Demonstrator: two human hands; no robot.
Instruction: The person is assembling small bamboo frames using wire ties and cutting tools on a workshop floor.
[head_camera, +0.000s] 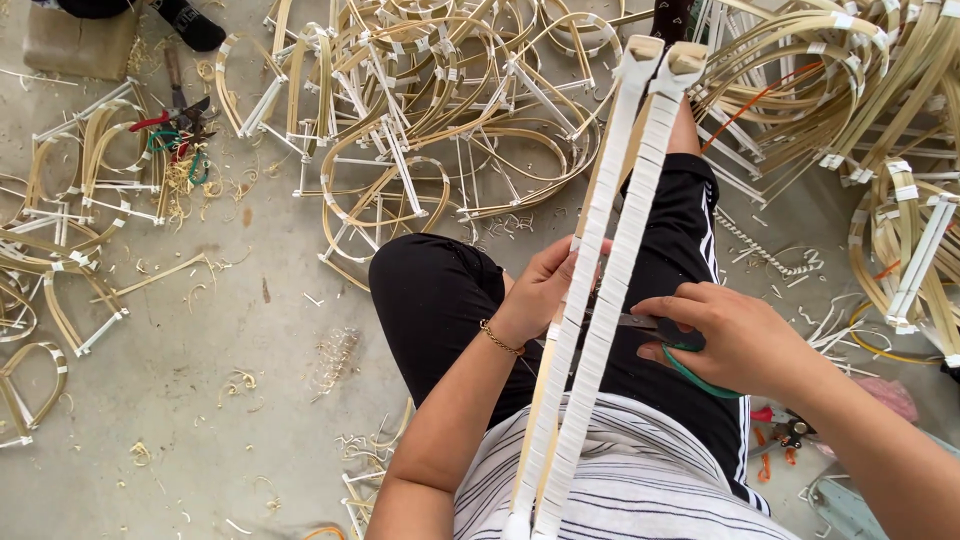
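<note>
You had the wrapped frame (600, 300) propped across your lap, its long axis running from your chest up and away over your knees, far end pointing at the pile beyond your feet. It was two long slats side by side, both bound in white strip nearly end to end; the bare wooden tips (665, 55) showed only at the far end, so the wrapping looked mostly done, w/ trimming prob. what was left.

Your left hand (540, 290) was closed around the frame's left slat about mid-length, fingers curled round it, thumb hidden behind. Just right of the frame, your right hand (735, 335) was pinched shut on the green-handled scissors (660, 335), blades aimed at the frame's right slat; can't tell whether the blades were touching the strip.

Beyond the frame's far end lay a heap of bent bamboo frames (440, 130). Far left of the frame, red & green cutters (175, 130) sat on the concrete floor (250, 400) among shavings.
</note>
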